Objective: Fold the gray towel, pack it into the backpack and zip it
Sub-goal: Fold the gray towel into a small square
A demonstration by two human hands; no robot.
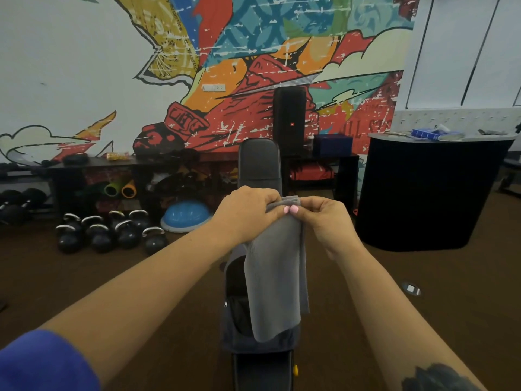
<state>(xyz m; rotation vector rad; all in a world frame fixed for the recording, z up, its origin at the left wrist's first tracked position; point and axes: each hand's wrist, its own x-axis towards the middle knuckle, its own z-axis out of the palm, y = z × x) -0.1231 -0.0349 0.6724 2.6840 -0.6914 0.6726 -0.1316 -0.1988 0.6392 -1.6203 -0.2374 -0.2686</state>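
both hands, left hand (248, 210) and right hand (324, 218), pinch the gray towel (275, 272) hanging over the backpack (236, 314).

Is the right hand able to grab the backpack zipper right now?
Probably not yet. The right hand is pinching the gray towel with the left hand, and the towel hangs before the backpack.

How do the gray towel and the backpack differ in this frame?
The gray towel hangs in the air, pinched at its top edge by the left hand and right hand; the backpack lies untouched on the bench below. The towel is light gray, the backpack far darker. Both are soft fabric.
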